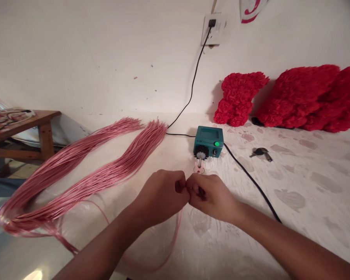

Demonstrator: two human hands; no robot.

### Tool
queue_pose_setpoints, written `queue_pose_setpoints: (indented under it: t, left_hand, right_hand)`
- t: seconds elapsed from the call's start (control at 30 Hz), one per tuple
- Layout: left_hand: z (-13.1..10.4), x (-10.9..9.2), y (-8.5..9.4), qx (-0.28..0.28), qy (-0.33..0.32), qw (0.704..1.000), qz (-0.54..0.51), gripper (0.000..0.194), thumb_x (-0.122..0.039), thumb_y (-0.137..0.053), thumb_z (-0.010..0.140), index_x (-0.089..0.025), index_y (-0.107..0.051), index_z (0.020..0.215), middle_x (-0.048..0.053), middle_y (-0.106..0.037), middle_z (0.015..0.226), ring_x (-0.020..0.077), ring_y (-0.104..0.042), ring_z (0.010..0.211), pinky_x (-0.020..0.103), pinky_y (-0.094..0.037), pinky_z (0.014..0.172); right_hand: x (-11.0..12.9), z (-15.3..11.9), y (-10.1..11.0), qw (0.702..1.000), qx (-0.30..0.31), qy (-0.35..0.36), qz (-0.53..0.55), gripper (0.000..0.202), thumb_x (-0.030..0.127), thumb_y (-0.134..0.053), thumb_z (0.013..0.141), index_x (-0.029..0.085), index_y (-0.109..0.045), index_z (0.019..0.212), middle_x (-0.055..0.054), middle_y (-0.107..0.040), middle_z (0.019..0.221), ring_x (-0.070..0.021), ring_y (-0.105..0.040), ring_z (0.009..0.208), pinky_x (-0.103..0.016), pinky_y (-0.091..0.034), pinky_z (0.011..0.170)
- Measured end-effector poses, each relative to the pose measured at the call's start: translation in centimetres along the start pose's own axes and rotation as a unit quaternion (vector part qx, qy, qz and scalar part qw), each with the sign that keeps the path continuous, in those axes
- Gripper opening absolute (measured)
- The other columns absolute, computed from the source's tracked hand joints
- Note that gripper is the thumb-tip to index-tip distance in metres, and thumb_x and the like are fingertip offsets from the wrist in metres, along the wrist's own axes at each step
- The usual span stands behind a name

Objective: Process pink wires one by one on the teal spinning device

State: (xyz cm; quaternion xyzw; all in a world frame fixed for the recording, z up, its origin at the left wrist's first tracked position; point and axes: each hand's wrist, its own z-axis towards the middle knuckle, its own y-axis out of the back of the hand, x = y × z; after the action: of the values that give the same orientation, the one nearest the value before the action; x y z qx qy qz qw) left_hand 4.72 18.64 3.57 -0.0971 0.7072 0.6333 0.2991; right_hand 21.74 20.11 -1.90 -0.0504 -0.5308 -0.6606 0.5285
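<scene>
My left hand [165, 198] and my right hand [211, 196] meet in front of a small teal machine [208, 138]. The fingers of both are closed, fingertips touching. From beneath my left hand a single pink wire [176, 237] hangs in a loop and curves away under my left forearm. What my right fingers pinch is hidden. The machine has a green button, a black toothed wheel and a metal shaft with a small pinkish piece [198, 169] at its end, just beyond my fingers. A long bundle of pink wires [105, 167] lies folded to the left.
Red fluffy flower clusters [239, 97] lean on the wall at the right. Keys [261, 153] lie on the patterned tabletop [309, 202]. One black cord [191, 89] runs up to a wall socket [212, 31]; another [253, 181] crosses right. A wooden bench [45, 136] stands left.
</scene>
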Motion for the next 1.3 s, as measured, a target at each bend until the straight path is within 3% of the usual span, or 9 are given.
queue_pose_setpoints:
  t: [0.3, 0.87, 1.1, 1.3]
  left_hand:
    - [0.5, 1.1, -1.2, 0.001, -0.003, 0.996, -0.086, 0.014, -0.019, -0.052, 0.069, -0.019, -0.044, 0.058, -0.006, -0.044, 0.056, 0.0113, -0.037, 0.058, 0.025, -0.028, 0.051]
    - [1.2, 2.1, -2.4, 0.011, 0.004, 0.972, -0.233, 0.022, -0.015, -0.051, 0.067, -0.018, -0.034, 0.054, -0.007, -0.029, 0.054, 0.0109, -0.029, 0.058, 0.027, -0.02, 0.051]
    - [1.4, 1.7, -2.8, -0.015, 0.013, 0.932, -0.362, 0.021, -0.014, -0.05, 0.066, -0.019, -0.035, 0.053, -0.007, -0.029, 0.054, 0.0101, -0.027, 0.056, 0.027, -0.019, 0.051]
    - [1.7, 2.5, -1.6, -0.079, 0.02, 0.88, -0.469, 0.021, -0.019, -0.048, 0.069, -0.02, -0.031, 0.055, -0.007, -0.028, 0.054, 0.0102, -0.025, 0.053, 0.025, -0.024, 0.051]
  right_hand:
    - [-0.3, 0.0, -0.4, 1.0, -0.022, 0.017, 0.005, 0.013, 0.01, -0.048, 0.064, 0.021, -0.043, 0.066, 0.008, -0.046, 0.055, -0.0072, -0.044, 0.047, -0.019, -0.03, 0.049]
    - [-0.3, -0.4, -1.8, 0.996, -0.085, -0.001, 0.033, 0.018, 0.007, -0.049, 0.059, 0.02, -0.036, 0.059, 0.009, -0.038, 0.051, -0.0057, -0.036, 0.046, -0.019, -0.024, 0.047]
    - [0.8, -0.5, -1.7, 0.985, -0.121, -0.063, 0.106, 0.016, 0.006, -0.05, 0.062, 0.02, -0.042, 0.06, 0.008, -0.04, 0.052, -0.0065, -0.037, 0.048, -0.018, -0.027, 0.045]
    - [1.0, 0.2, -0.7, 0.953, -0.194, -0.13, 0.194, 0.01, 0.014, -0.049, 0.073, 0.021, -0.049, 0.067, 0.008, -0.038, 0.054, -0.0074, -0.036, 0.045, -0.019, -0.028, 0.041]
